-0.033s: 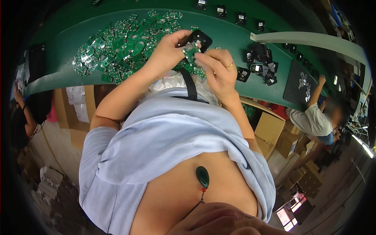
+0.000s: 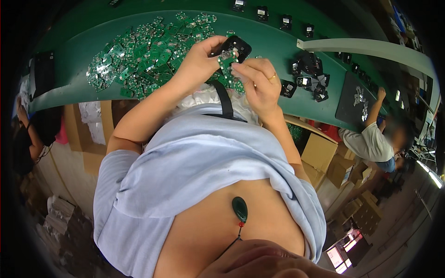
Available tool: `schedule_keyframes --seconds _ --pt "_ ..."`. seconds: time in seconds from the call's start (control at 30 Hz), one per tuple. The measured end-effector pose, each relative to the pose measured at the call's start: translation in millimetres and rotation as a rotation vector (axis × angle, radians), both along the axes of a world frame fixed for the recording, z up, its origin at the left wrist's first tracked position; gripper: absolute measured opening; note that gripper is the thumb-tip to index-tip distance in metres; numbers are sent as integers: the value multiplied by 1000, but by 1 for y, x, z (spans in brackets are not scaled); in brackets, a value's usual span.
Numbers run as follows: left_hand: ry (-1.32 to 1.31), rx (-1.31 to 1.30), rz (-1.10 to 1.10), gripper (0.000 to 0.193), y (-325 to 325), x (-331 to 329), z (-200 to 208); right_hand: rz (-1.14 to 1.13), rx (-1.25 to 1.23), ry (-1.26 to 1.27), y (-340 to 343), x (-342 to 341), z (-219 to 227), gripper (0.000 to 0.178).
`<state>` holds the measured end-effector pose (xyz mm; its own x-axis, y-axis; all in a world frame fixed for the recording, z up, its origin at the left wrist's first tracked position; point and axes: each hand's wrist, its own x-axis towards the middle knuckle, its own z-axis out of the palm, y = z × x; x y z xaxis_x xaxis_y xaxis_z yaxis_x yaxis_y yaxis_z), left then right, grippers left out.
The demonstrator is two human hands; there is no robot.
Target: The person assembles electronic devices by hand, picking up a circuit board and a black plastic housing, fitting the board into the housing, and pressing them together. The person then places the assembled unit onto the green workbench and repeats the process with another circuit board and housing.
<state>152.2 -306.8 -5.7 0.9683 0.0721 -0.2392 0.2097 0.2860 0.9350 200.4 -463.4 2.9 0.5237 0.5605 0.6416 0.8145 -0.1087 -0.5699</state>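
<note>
My left hand (image 2: 200,60) is closed around a black plastic housing (image 2: 239,47), its open side with small parts facing up. A green circuit board (image 2: 225,61) is pinched between the thumb and fingers of my right hand (image 2: 260,83), right against the near edge of the housing. The tips of my left fingers are partly hidden behind the housing. To the left of both hands, a wide heap of green circuit boards (image 2: 148,53) spreads over the green table (image 2: 69,69).
Several black housings (image 2: 309,69) lie in a cluster right of my hands. More small black units (image 2: 262,13) move along the far side in a row. A pale curved bar (image 2: 361,45) crosses at right. Another person (image 2: 371,139) works near a dark mat (image 2: 350,99). Cardboard boxes (image 2: 320,150) stand below.
The circuit board in my right hand has turned slightly and shows more of its flat face. Both hands stay almost where they were.
</note>
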Motion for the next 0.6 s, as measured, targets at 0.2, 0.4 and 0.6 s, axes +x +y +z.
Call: schedule_keyframes --seconds 0.2,0.4,0.6 --pt "89 -57 187 33 -6 0 19 -125 22 49 7 14 1 13" --pt "18 82 158 39 -1 3 18 -155 19 96 19 28 -1 10" --pt "-15 94 254 37 2 13 2 -155 -59 92 30 38 -5 11"
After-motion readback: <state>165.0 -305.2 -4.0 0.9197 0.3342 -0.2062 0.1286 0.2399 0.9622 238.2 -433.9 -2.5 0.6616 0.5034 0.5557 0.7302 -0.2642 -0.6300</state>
